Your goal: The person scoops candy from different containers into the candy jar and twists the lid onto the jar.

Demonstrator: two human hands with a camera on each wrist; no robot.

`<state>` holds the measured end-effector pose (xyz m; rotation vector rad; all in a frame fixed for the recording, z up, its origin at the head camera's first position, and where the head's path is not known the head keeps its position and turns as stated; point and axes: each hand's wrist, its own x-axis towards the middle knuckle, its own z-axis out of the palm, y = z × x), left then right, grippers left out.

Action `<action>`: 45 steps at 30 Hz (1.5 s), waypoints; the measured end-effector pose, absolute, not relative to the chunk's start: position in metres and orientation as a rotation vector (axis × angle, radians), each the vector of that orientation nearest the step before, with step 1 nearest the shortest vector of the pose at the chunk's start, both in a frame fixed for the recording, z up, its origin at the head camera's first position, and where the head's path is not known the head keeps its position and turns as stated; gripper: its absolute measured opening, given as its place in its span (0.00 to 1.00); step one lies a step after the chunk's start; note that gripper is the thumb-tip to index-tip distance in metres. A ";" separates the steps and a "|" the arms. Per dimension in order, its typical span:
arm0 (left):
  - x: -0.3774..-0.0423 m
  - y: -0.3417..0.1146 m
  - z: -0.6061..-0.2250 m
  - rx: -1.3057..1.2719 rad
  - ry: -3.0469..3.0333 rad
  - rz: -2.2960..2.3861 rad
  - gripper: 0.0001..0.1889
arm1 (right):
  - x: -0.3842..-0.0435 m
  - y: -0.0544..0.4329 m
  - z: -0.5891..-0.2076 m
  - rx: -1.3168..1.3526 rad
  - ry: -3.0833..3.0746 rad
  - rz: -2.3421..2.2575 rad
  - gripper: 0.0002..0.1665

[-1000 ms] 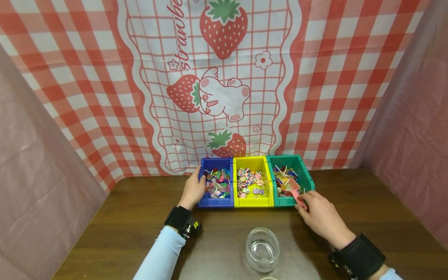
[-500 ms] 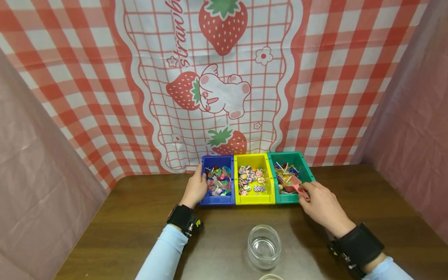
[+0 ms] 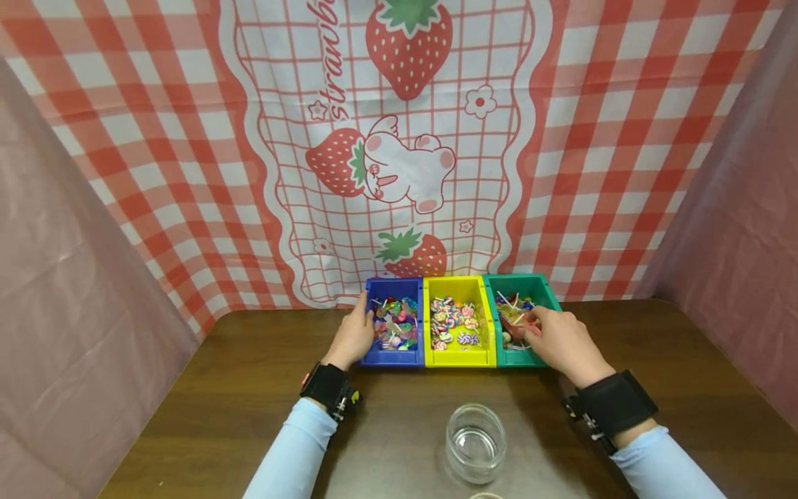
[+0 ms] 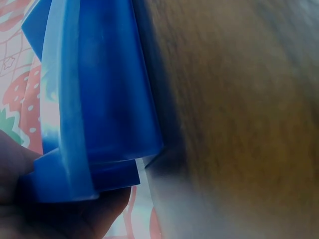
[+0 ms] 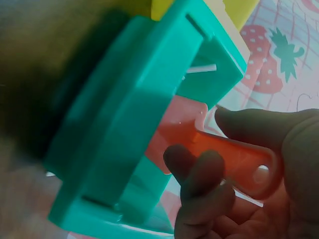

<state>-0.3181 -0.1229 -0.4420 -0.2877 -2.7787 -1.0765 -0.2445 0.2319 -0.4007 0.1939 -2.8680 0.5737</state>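
Note:
In the head view my left hand [image 3: 351, 339] grips the left wall of the blue bin [image 3: 393, 357], its fingers wrapped at the corner in the left wrist view. My right hand [image 3: 564, 345] pinches the handle of a small pink scoop [image 5: 234, 157] between thumb and fingers. The scoop's blade dips inside the green bin [image 3: 522, 357], among candies on white sticks [image 3: 508, 303]; in the head view the hand covers most of the scoop. Between these two bins stands a yellow bin [image 3: 460, 357] with swirled lollipop candies [image 3: 454, 317].
A clear glass jar [image 3: 476, 443] stands on the brown wooden table [image 3: 249, 395] in front of the bins. Another round rim [image 3: 485, 495] shows at the bottom edge. Behind the bins hangs a red checked strawberry cloth [image 3: 411, 173], with pink curtains [image 3: 736, 229] at the sides.
My right hand has moved forward and left over the green bin, taking the scoop deeper among the candies. The left hand keeps its grip on the blue bin. The view shifts slightly.

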 end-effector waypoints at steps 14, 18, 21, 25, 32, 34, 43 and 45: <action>-0.317 -0.125 -0.446 -0.316 -2.816 -1.058 0.28 | -0.254 0.236 -0.383 0.053 -3.119 0.526 0.07; -0.316 -0.126 -0.445 -0.304 -2.826 -1.087 0.28 | -0.247 0.239 -0.376 0.087 -3.061 0.493 0.14; -0.317 -0.127 -0.444 -0.328 -2.836 -1.095 0.29 | -0.242 0.241 -0.370 0.099 -3.015 0.468 0.15; -0.316 -0.128 -0.442 -0.335 -2.851 -1.126 0.29 | -0.237 0.242 -0.363 0.123 -2.930 0.408 0.15; -0.317 -0.129 -0.439 -0.337 -2.848 -1.125 0.29 | -0.230 0.245 -0.357 0.169 -2.724 0.262 0.12; -0.318 -0.129 -0.439 -0.331 -2.851 -1.128 0.29 | -0.230 0.244 -0.358 0.178 -2.723 0.247 0.13; -0.318 -0.127 -0.437 -0.320 -2.862 -1.130 0.30 | -0.236 0.243 -0.366 0.224 -2.812 0.257 0.12; -0.318 -0.128 -0.438 -0.335 -2.854 -1.117 0.30 | -0.238 0.243 -0.367 0.237 -2.824 0.267 0.11</action>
